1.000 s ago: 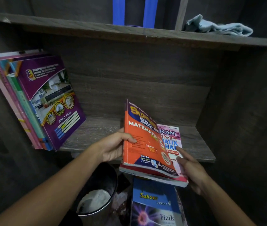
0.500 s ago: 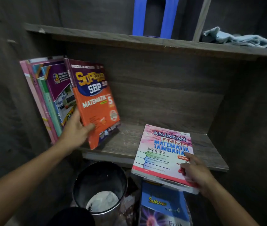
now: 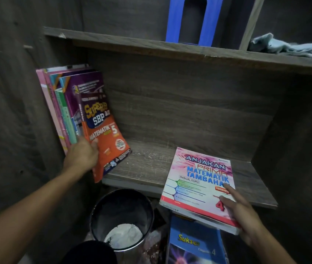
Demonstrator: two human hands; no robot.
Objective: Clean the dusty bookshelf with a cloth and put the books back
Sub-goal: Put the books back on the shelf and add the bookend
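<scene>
Just went from holding both books together out front to splitting them up. Got the orange maths book over at the left end of the lower shelf now, leaning against the row of books already standing there, with its near bottom corner poking out past the front edge. Still gripping it low on the spine side with the left hand, fingers curled round the edge, so not let go yet. Probably needs one more shove back to sit flush with the rest.

Holding the pink Matematik Tambahan book in the right hand, pinched at the near right corner with index finger and thumb laid on the cover and the other fingers tucked underneath. Hanging half over the front edge of the lower shelf, right of the middle, cover up. Can't tell for sure whether one thick book or two.

Left the cloth bunched up at the right end of the upper shelf, nowhere near either hand, so guessing done with the wiping part. Plenty of bare shelf between the row and the right wall. Also spotted a blue Sukses book lying down below beside a metal bin, so probably a couple more to go after the pink one
</scene>
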